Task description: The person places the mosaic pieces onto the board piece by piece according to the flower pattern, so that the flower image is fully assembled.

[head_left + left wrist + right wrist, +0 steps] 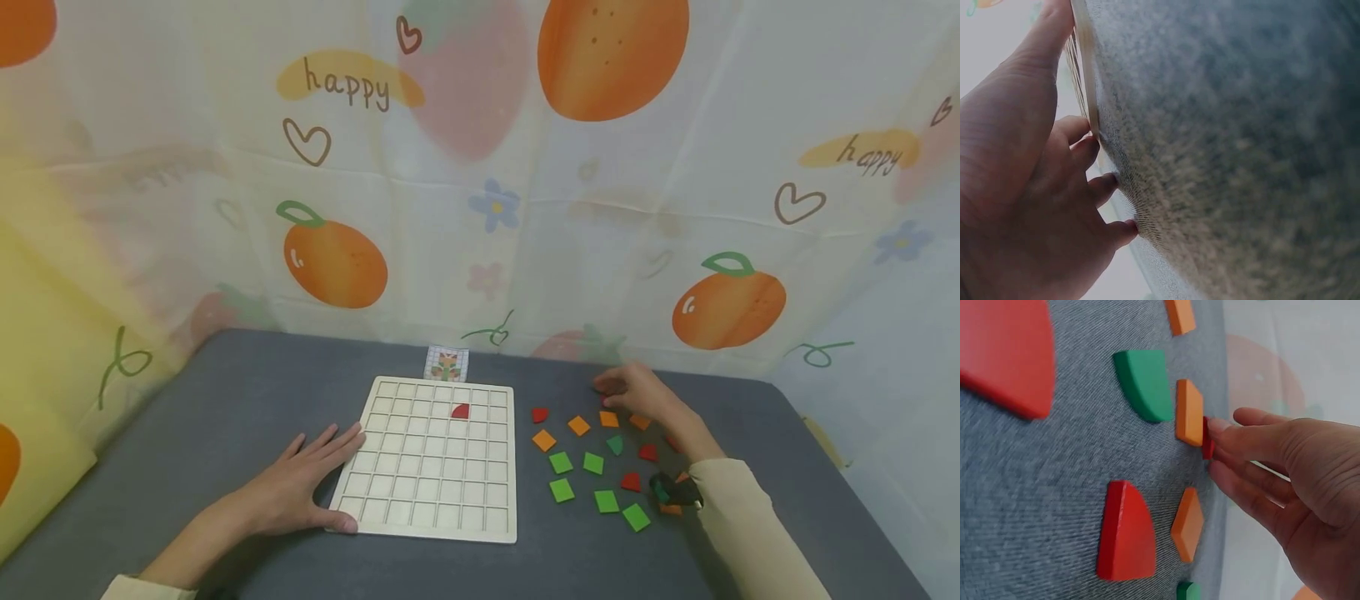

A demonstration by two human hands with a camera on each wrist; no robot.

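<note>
A white gridded board (429,467) lies on the dark table, with one red quarter-circle tile (461,412) in a cell of an upper row. My left hand (292,492) rests at the board's left edge, its fingers spread and its thumb at the near left corner. At the far side of the loose tiles, my right hand (637,393) pinches a red tile (1208,439) between thumb and fingers, low at the table. Fingers hide much of this tile. Right beside it lies an orange square tile (1189,412).
Right of the board lie several green square tiles (593,463), orange squares (544,440), red quarter-circles (540,414) and a green quarter-circle (615,445). A small pattern card (446,364) lies behind the board. A printed cloth (480,250) hangs behind the table.
</note>
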